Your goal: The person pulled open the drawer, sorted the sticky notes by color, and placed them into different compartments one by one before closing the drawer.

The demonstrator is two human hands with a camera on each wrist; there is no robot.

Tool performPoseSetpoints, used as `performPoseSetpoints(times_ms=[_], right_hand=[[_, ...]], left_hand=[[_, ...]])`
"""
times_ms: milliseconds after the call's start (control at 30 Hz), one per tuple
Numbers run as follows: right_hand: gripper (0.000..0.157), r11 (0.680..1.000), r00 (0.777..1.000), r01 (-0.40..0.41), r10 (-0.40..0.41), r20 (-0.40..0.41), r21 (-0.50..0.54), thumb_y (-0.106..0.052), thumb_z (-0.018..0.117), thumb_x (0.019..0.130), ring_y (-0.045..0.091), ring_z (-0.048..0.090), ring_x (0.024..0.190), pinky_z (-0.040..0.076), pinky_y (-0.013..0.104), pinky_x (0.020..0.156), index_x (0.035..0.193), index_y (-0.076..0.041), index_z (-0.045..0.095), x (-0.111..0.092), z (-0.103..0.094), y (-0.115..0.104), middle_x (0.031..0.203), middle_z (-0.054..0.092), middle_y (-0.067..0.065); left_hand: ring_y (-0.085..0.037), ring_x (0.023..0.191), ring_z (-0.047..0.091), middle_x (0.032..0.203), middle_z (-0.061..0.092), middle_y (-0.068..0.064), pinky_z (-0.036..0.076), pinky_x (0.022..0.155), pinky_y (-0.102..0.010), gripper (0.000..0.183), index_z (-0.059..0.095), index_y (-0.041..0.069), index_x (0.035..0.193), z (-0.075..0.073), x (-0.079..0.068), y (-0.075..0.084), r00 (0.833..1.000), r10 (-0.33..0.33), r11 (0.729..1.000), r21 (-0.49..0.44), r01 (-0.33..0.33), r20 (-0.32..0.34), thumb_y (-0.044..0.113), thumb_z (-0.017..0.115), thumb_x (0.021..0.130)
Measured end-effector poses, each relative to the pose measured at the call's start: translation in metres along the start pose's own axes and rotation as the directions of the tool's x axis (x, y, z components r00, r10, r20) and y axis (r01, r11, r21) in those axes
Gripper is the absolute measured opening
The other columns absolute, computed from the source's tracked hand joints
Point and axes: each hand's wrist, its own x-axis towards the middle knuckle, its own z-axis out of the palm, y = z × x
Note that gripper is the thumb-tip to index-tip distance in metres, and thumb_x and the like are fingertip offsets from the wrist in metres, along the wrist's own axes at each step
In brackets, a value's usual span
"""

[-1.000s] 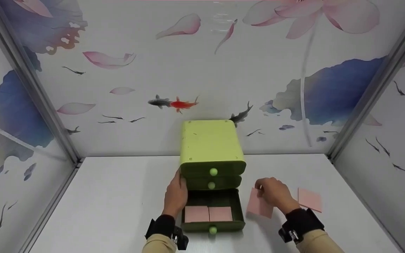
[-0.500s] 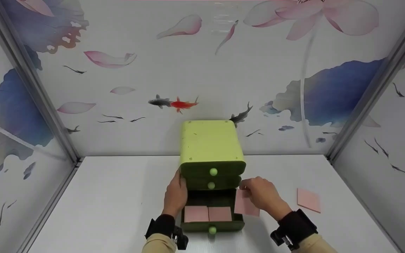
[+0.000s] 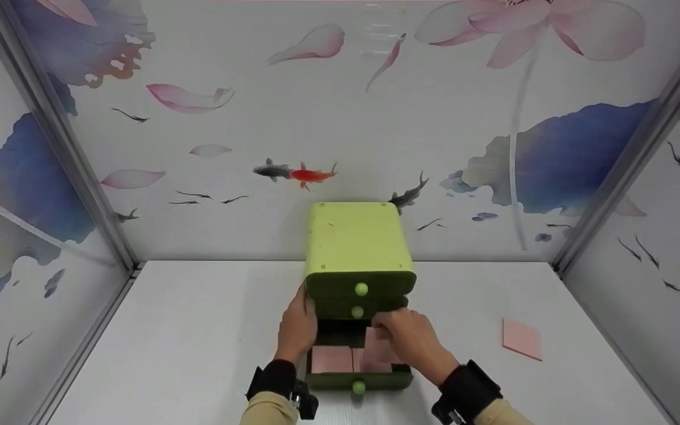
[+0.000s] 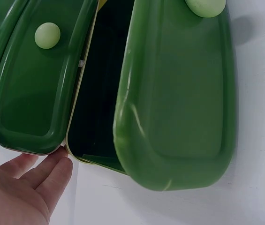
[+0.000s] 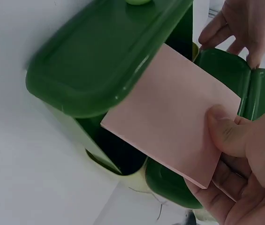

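A small green drawer cabinet (image 3: 356, 239) stands at the table's middle, its bottom drawer (image 3: 328, 381) pulled out. Against the cabinet's left side rests my left hand (image 3: 297, 327), its fingers (image 4: 55, 180) nearly straight at the edge in the left wrist view. My right hand (image 3: 414, 342) pinches a square pink sticky note pad (image 5: 170, 108), thumb on one face and fingers behind it. That pad is tilted over the right part of the drawer, partly inside. Within the drawer lies another pink pad (image 3: 332, 360) on the left; a further one beside it is partly covered.
One more pink pad (image 3: 522, 339) lies on the white table (image 3: 198, 342) to the right. Two closed drawers with round knobs (image 3: 361, 289) sit above the open one. A printed wall (image 3: 228, 130) stands behind the cabinet, with side walls left and right.
My right hand has carried the pink pad leftward from the table beside the cabinet to over the open drawer. The left hand has stayed against the cabinet.
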Motion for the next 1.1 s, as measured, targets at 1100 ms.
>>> performPoseSetpoints(times_ms=[1100], right_hand=[[0.019,0.996,0.981,-0.075,0.065,0.182,0.053,-0.002,0.066,0.082,0.022,0.068,0.085,0.056,0.041,0.072,0.094,-0.013,0.076,0.003,0.061,0.000,0.090,0.073,0.002]], left_hand=[[-0.036,0.138,0.042,0.151,0.043,-0.016,0.037,0.111,-0.052,0.048,0.031,0.005,0.152,0.000,0.000,0.002,1.000,0.015,0.999,0.036,-0.014,-0.025,0.024,0.030,0.108]])
